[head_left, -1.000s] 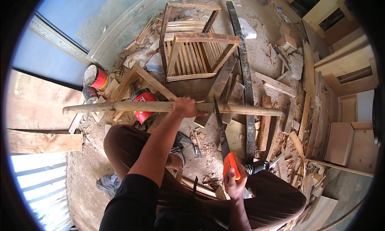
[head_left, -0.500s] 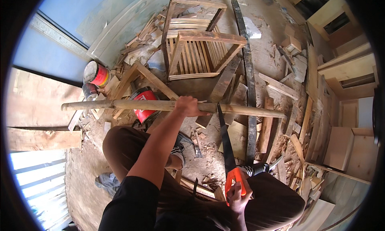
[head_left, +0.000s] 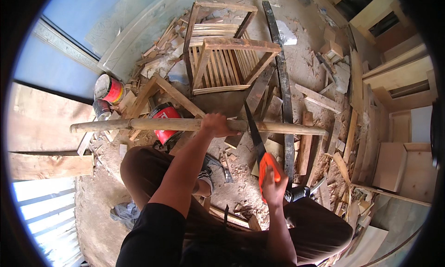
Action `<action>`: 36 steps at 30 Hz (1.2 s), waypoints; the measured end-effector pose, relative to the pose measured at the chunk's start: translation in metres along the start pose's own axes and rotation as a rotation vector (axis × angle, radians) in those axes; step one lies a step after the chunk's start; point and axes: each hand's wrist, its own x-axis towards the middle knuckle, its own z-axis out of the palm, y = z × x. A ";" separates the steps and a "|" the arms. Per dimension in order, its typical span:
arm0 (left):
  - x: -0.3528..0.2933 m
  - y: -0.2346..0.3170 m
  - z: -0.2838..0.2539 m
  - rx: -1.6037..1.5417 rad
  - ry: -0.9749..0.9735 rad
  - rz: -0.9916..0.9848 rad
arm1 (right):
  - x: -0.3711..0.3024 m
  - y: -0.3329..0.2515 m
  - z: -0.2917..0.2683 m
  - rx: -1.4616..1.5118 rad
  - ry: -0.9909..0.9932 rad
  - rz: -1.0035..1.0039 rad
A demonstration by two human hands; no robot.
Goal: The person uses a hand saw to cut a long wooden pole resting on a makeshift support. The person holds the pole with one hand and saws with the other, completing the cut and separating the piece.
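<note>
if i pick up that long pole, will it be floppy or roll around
The long pole is probably stiff, since it runs nearly straight without visible sag. Pushed loose, it may roll, as its sides look rounded. It could seesaw when lifted, because long ends reach past the left hand on both sides.

I'm holding a matt bamboo pole (head_left: 181,124) and a smooth plastic saw handle (head_left: 264,167); its blade (head_left: 254,136) is looking like dull metal. Left of centre, a tin (head_left: 170,112) is gleaming; upper centre, a slatted frame (head_left: 241,44) is showing rough wood.
</note>
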 end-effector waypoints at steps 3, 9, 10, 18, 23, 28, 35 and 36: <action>0.007 -0.004 0.003 0.039 -0.028 0.032 | -0.038 -0.007 -0.025 -0.021 0.007 0.019; 0.010 -0.005 0.008 0.089 -0.032 0.052 | -0.110 0.003 -0.059 0.031 0.009 0.150; 0.010 -0.006 0.008 0.093 -0.026 0.051 | -0.114 0.006 -0.060 0.038 0.007 0.118; 0.008 -0.002 -0.001 0.069 -0.071 0.045 | -0.104 0.019 -0.059 0.035 0.012 -0.018; 0.008 -0.006 0.002 0.064 -0.091 0.041 | -0.107 0.008 -0.059 0.086 -0.009 0.057; 0.004 -0.010 0.005 0.056 -0.057 0.035 | -0.089 0.019 -0.054 0.005 0.064 0.020; 0.001 0.004 -0.010 0.042 -0.073 0.012 | 0.037 0.019 0.032 0.089 0.003 0.079; -0.002 0.001 -0.003 0.030 -0.059 0.016 | 0.040 0.027 0.025 0.108 -0.004 0.103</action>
